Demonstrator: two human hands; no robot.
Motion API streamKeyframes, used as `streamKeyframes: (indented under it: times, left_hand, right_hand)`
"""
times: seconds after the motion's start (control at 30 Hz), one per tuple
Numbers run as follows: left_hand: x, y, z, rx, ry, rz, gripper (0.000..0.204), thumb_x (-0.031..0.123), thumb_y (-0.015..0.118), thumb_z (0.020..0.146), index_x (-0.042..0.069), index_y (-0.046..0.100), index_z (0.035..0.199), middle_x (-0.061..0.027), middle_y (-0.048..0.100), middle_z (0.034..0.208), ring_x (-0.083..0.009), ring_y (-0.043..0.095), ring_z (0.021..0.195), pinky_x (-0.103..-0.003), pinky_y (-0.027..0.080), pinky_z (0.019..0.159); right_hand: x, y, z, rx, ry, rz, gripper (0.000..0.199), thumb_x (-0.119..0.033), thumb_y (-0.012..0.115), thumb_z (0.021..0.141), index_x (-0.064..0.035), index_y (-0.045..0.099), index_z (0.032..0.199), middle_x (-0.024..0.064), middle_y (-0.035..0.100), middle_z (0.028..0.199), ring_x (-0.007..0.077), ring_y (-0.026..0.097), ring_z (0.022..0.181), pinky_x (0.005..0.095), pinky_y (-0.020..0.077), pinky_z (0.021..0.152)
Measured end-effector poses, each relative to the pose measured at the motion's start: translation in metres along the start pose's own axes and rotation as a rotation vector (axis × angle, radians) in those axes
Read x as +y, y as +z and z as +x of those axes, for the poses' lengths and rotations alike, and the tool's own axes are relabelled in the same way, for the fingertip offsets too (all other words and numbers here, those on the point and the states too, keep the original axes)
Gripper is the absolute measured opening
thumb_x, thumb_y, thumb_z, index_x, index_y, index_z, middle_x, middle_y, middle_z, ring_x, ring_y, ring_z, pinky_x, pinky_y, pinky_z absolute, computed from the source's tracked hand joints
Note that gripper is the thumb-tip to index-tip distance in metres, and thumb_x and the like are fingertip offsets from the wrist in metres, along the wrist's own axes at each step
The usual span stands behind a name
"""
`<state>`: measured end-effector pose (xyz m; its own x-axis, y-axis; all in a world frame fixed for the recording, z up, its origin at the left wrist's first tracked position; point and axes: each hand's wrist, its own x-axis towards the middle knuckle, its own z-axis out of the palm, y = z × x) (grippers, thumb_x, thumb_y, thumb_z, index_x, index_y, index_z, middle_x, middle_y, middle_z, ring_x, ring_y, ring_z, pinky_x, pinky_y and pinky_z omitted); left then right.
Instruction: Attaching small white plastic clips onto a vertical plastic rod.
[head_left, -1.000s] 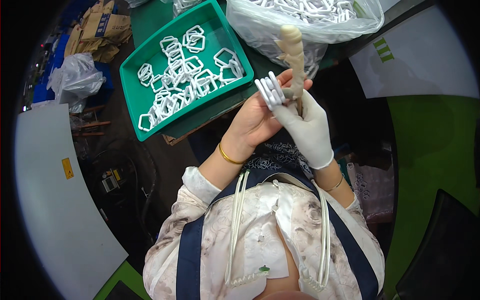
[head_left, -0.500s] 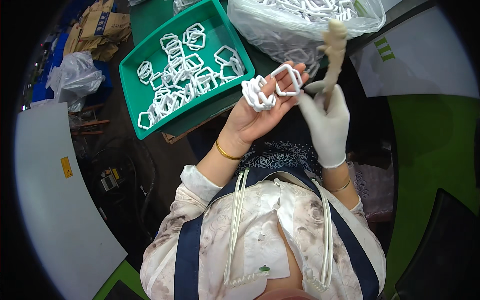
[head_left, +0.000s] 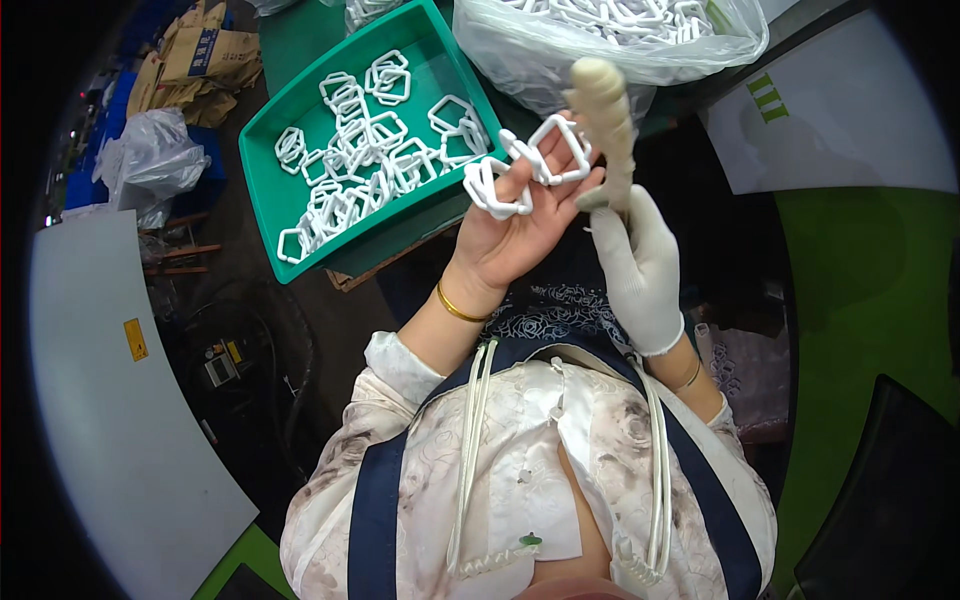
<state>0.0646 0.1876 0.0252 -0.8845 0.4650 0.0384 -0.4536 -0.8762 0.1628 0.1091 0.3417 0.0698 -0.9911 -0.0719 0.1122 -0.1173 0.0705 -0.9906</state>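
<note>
1. The left hand (head_left: 520,225) is bare, raised in front of the chest with the palm turned up toward the camera. A gold bangle (head_left: 455,305) sits at its wrist.
2. The fingers of the left hand are loosely curled, not closed to a fist. They hold a small bunch of white plastic rings (head_left: 530,165), angular in outline, at the fingertips. One ring stands out to the right of the bunch; the others are stacked to the left of it.
3. The right hand (head_left: 640,265) wears a white glove. It is closed around the lower end of a pale, beige, stick-like tool (head_left: 605,120) that points up and away from the person.
4. The tool's shaft passes just beside the outermost ring, at its right edge. Whether tool and ring touch cannot be told.
5. A green tray (head_left: 300,130) lies ahead and to the left of the hands. It holds many loose white rings (head_left: 370,150) of the same kind, scattered in a single heap across its floor.
6. A clear plastic bag (head_left: 610,45) lies ahead of the hands, beyond the tool tip, filled with more white rings.
7. A white sheet (head_left: 840,130) lies to the right of the bag.
</note>
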Motion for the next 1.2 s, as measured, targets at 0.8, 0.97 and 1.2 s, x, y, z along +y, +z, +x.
streamKeyframes:
  times: [0.8, 0.97, 1.2]
  left_hand:
    - [0.002, 0.001, 0.005, 0.032, 0.142, 0.361, 0.05, 0.022, 0.044, 0.11, 0.003, 0.034, 0.155, -0.017, 0.039, 0.159, -0.0298, 0.036, 0.148, -0.042, 0.033, 0.123]
    - [0.002, 0.006, 0.0, 0.011, 0.134, 0.421, 0.055, 0.03, 0.052, 0.108, 0.003, 0.037, 0.153, -0.014, 0.044, 0.156, -0.0249, 0.044, 0.143, -0.038, 0.035, 0.12]
    - [-0.011, 0.008, -0.001, 0.015, 0.076, 0.505, 0.064, 0.033, 0.059, 0.104, 0.002, 0.034, 0.155, -0.0161, 0.043, 0.156, -0.0262, 0.044, 0.142, -0.039, 0.038, 0.117]
  right_hand:
    - [-0.003, 0.008, -0.019, -0.425, 0.097, -0.305, 0.018, -0.014, 0.055, 0.102, 0.0019, 0.062, 0.101, 0.0167, 0.068, 0.081, 0.0308, 0.071, 0.074, 0.0364, 0.0531, 0.068]
    - [-0.002, -0.004, -0.006, -0.165, 0.165, -0.24, 0.022, -0.016, 0.05, 0.105, 0.0032, 0.062, 0.101, 0.0098, 0.065, 0.079, 0.0171, 0.062, 0.068, 0.0311, 0.0494, 0.068]
    - [-0.013, 0.016, 0.002, -0.033, 0.073, -0.13, 0.02, -0.008, 0.074, 0.091, -0.0012, 0.061, 0.105, -0.005, 0.046, 0.069, 0.0019, 0.039, 0.062, 0.0218, 0.0335, 0.055]
